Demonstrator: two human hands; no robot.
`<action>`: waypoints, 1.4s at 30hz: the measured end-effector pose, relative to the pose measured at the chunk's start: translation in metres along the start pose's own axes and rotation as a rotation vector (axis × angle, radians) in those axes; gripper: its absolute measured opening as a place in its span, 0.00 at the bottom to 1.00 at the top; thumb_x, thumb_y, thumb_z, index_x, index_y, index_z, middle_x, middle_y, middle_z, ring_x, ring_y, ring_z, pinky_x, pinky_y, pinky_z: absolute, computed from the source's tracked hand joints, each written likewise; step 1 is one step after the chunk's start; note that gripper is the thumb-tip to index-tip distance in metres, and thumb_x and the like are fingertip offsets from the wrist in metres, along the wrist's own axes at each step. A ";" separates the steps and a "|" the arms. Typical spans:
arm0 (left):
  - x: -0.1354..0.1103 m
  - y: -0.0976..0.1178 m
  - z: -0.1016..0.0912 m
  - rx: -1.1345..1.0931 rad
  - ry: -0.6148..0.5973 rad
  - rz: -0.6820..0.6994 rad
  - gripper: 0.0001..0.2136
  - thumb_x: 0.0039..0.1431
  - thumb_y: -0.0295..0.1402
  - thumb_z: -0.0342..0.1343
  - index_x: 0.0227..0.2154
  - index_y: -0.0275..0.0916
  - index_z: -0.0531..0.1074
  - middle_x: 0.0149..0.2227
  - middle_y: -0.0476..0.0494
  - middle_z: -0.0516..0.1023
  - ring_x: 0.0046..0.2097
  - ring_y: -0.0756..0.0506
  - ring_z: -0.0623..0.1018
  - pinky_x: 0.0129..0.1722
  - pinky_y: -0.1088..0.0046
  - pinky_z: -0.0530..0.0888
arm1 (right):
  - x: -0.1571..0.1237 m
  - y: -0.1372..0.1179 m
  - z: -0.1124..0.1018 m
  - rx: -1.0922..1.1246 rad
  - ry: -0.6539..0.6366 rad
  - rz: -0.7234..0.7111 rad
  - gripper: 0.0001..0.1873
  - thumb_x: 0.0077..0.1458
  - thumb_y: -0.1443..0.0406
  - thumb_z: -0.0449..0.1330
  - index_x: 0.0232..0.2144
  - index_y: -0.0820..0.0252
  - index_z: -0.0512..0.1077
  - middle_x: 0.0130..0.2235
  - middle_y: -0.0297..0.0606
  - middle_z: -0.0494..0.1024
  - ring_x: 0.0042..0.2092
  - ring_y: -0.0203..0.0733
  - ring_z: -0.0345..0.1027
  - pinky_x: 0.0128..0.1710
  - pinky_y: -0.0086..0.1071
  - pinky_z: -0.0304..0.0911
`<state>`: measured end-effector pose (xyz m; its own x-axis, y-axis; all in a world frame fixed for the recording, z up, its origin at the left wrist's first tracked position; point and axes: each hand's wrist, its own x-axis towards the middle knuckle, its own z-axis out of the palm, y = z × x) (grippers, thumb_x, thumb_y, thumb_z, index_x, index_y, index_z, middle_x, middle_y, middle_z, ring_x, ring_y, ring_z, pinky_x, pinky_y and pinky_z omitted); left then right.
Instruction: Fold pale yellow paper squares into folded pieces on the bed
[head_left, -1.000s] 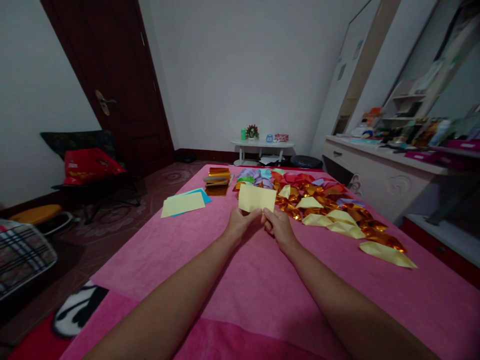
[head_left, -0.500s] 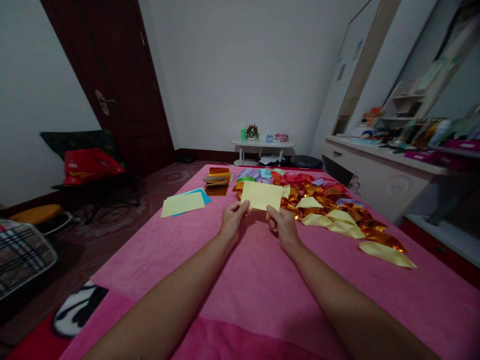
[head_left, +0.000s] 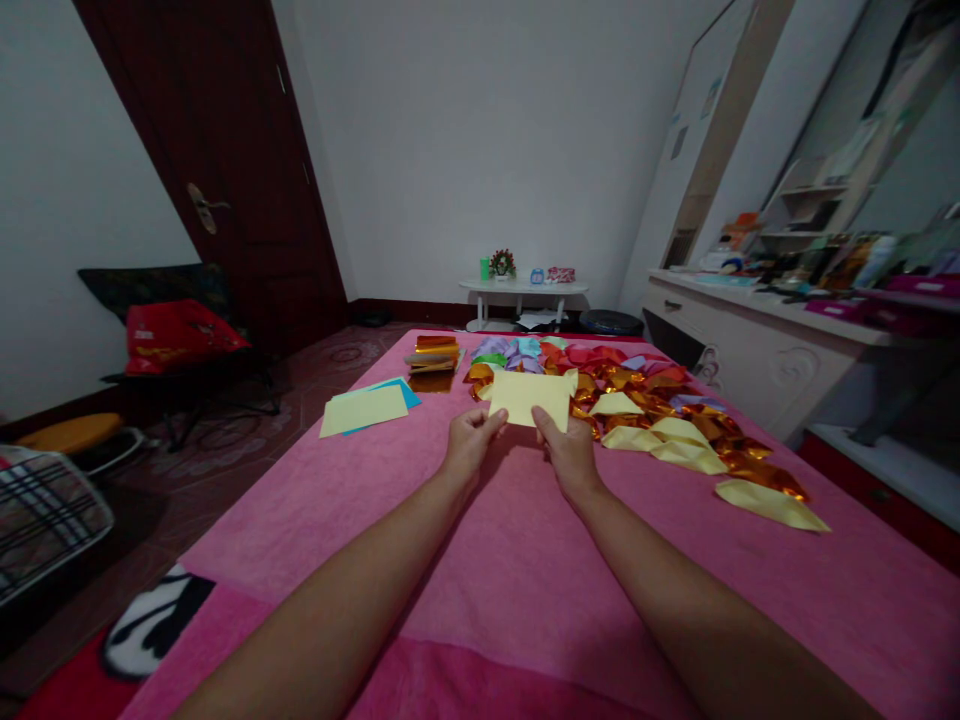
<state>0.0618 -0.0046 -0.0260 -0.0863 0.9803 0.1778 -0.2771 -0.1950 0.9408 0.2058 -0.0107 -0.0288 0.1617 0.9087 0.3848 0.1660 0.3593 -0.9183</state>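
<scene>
A pale yellow sheet of paper (head_left: 529, 396) is held up over the pink bed cover. My left hand (head_left: 471, 442) pinches its lower left corner. My right hand (head_left: 568, 450) grips the lower right part, thumb on the near face and the other fingers behind, partly hidden. To the left lie flat yellow sheets (head_left: 364, 410) with blue paper (head_left: 405, 391) under them. Behind these sits a stack of shiny gold foil sheets (head_left: 433, 362). Folded yellow paper pieces (head_left: 684, 446) and crumpled-looking gold foil pieces (head_left: 761, 468) spread to the right, with purple, red and green ones farther back.
The pink cover (head_left: 337, 560) spreads under both arms. A low white table (head_left: 517, 286) stands at the wall. On the right is a dresser (head_left: 757, 325) crowded with bottles. A chair with a red bag (head_left: 180, 335) stands left, near a dark door (head_left: 217, 160).
The yellow sheet has come down slightly and shifted a little to the right. My right hand has taken in more of its lower edge. The view has moved slightly.
</scene>
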 end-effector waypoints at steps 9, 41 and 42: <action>0.009 -0.005 -0.006 0.064 0.088 0.036 0.19 0.42 0.44 0.64 0.14 0.35 0.66 0.13 0.55 0.60 0.18 0.56 0.57 0.20 0.77 0.53 | -0.001 -0.005 0.001 -0.040 -0.009 -0.051 0.24 0.51 0.51 0.59 0.12 0.59 0.63 0.14 0.29 0.61 0.19 0.33 0.53 0.20 0.29 0.48; 0.024 -0.013 -0.029 0.167 -0.024 0.086 0.18 0.45 0.45 0.61 0.16 0.34 0.69 0.15 0.50 0.67 0.18 0.54 0.64 0.20 0.78 0.58 | 0.012 0.018 -0.002 0.237 -0.023 0.141 0.20 0.43 0.58 0.64 0.38 0.60 0.66 0.28 0.32 0.72 0.25 0.34 0.67 0.18 0.24 0.56; 0.025 -0.014 -0.029 0.175 -0.028 0.087 0.18 0.45 0.45 0.61 0.16 0.34 0.69 0.16 0.50 0.68 0.19 0.53 0.64 0.20 0.78 0.58 | 0.013 0.018 -0.002 0.236 -0.015 0.146 0.20 0.42 0.58 0.64 0.37 0.60 0.66 0.28 0.32 0.72 0.25 0.34 0.67 0.18 0.24 0.56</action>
<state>0.0356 0.0220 -0.0430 -0.0748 0.9610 0.2663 -0.0985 -0.2729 0.9570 0.2128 0.0068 -0.0407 0.1526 0.9569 0.2473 -0.0898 0.2626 -0.9607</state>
